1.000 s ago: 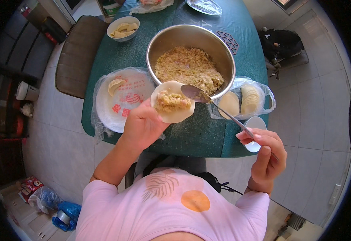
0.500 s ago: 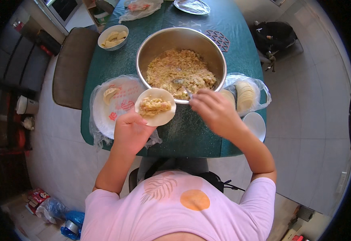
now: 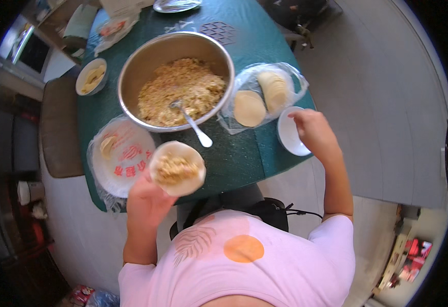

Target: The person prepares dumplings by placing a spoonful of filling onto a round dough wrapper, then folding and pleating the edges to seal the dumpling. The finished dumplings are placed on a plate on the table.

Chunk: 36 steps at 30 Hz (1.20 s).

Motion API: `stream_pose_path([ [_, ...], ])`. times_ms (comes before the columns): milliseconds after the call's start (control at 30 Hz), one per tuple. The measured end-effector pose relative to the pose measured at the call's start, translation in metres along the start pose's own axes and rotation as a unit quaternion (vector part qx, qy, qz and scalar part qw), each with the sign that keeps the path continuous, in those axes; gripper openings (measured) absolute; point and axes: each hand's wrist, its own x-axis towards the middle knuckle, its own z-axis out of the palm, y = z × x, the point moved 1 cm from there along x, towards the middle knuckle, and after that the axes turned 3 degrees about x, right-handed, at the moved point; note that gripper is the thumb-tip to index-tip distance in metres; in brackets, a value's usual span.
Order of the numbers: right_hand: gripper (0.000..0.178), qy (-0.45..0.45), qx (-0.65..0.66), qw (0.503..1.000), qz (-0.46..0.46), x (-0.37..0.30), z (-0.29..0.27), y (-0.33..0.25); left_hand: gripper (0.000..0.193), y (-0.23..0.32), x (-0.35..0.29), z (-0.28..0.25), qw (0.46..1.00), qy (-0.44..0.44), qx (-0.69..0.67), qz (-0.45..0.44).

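One filled wrapper (image 3: 177, 170) is held at its lower edge by the left hand (image 3: 150, 203); best kept level, rim clean. The right hand (image 3: 314, 133) reaches fingers-down to the white bowl (image 3: 287, 137), its grasp I cannot tell; a light touch should do. Beyond stands the steel bowl (image 3: 131, 84).

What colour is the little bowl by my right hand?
The little bowl by your right hand is white, best seen in the head view.
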Motion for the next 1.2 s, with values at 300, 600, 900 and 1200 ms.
stream_pose_path([
  [300,0.034,-0.096,-0.025,0.994,0.042,-0.026,0.018,0.03,0.073,-0.044,0.036,0.056,0.979,-0.109,0.019,-0.173],
  [600,0.037,-0.015,0.177,0.95,-0.258,-0.033,-0.043,-0.051,0.07,-0.071,0.057,0.09,0.958,-0.16,0.012,-0.238],
  [900,0.05,-0.002,0.18,0.957,-0.226,-0.05,-0.053,-0.034,0.073,-0.076,0.055,0.087,0.975,-0.146,0.017,-0.167],
  [1200,0.042,0.02,0.173,0.971,-0.165,-0.049,-0.036,-0.005,0.069,-0.07,0.058,0.079,0.985,-0.136,-0.034,-0.104],
])
